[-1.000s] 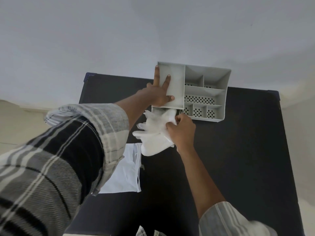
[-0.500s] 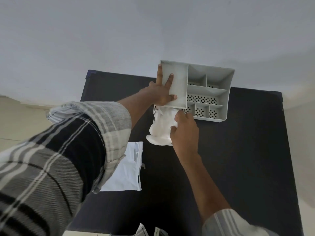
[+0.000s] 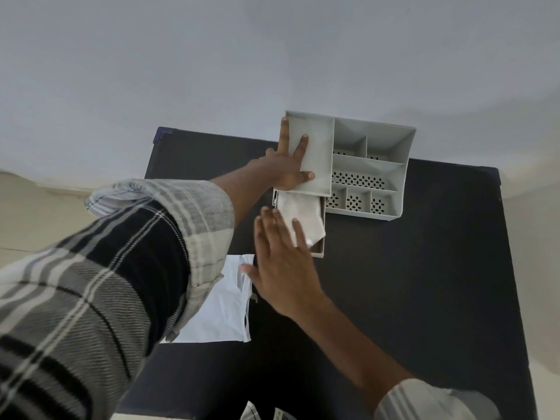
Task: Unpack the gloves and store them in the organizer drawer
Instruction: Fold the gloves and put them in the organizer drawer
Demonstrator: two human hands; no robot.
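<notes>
Lying in the drawer (image 3: 321, 251), gloves (image 3: 303, 215) under flat open right hand (image 3: 283, 268), left hand (image 3: 286, 165) spread on organizer (image 3: 394, 165).

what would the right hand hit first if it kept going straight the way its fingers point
Most likely the white gloves lying in the pulled-out grey plastic drawer: the right hand has its fingers flat, pointing at them. Its height above them is unclear.

Gloves (image 3: 300, 215) lie in the drawer (image 3: 321, 252) pulled out beneath the organizer (image 3: 369, 165) on the table (image 3: 409, 283).

Matt grey plastic organizer (image 3: 368, 165), thin, perhaps latex gloves (image 3: 303, 215), matt dark table (image 3: 424, 283).
</notes>
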